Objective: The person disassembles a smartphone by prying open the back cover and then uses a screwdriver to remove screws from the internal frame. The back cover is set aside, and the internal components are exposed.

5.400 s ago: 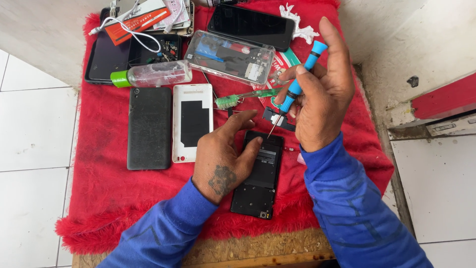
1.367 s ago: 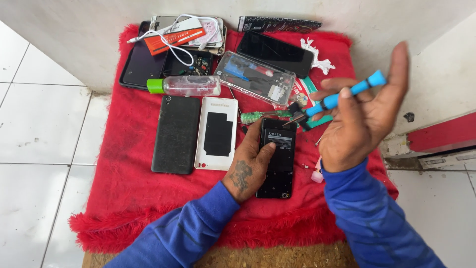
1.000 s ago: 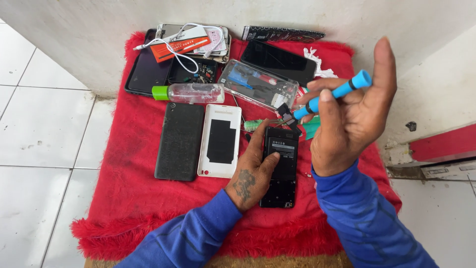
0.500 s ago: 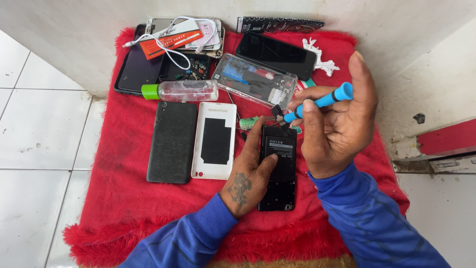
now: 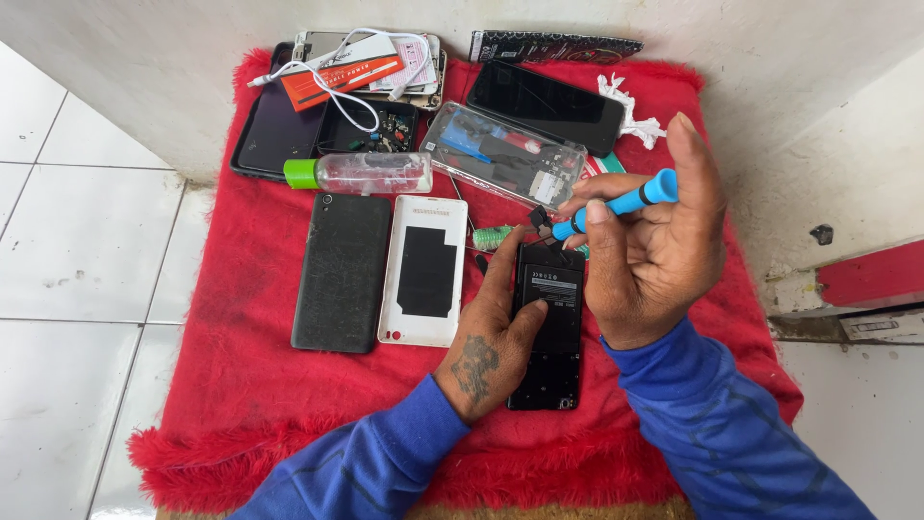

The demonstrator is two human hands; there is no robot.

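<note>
An opened black phone (image 5: 551,327) lies on the red fringed cloth (image 5: 241,385). My left hand (image 5: 491,337) presses on its left edge, thumb across the battery. My right hand (image 5: 654,250) grips a blue-handled screwdriver (image 5: 626,202) whose tip points down at the phone's top end. A small dark part (image 5: 537,219) sits at the tip. Beside the left hand lie a white back cover (image 5: 423,270) and a black back cover (image 5: 342,272).
A clear bottle with a green cap (image 5: 361,173), a clear plastic case of parts (image 5: 502,154), a dark phone (image 5: 558,106), a tablet (image 5: 274,130) and a white cable (image 5: 337,91) crowd the cloth's far end. The wall runs behind, white floor tiles on the left.
My right hand has come down and left with the screwdriver, bringing its tip to the top of the black phone. The left hand stays on the phone. The camera view has shifted.
</note>
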